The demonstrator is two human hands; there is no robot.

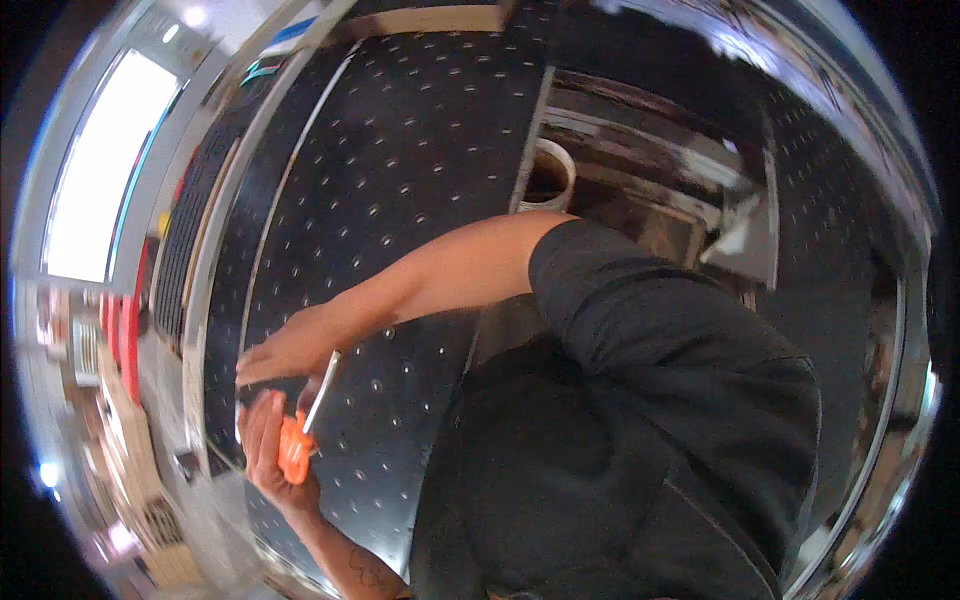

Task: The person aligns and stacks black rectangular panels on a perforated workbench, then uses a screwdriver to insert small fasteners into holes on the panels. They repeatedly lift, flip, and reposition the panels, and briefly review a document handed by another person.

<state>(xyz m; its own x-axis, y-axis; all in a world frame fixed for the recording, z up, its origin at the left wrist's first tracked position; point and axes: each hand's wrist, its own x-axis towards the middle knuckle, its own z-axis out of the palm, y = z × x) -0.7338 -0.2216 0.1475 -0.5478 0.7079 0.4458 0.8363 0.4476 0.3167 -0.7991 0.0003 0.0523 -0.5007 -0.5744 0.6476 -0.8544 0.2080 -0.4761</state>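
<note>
My right arm stretches across a black panel [400,140] dotted with rows of small pale spots. My right hand [295,345] lies flat near its left side, fingers straight and together, tips by a thin pale strip [290,170]. Just below it, my left hand [268,450] is closed around a tool with an orange handle [296,450]. The tool's straight, light-coloured shaft [322,390] points up towards my right wrist. Its exact kind cannot be made out. The right thumb is partly hidden behind the shaft.
Right of the panel, a recess holds a pale round bucket [558,170] and wooden pieces [640,190]. A wooden bar [430,19] crosses the panel's far end. Dark slatted material [195,230], a red upright piece [128,345] and cardboard [135,450] stand at the left.
</note>
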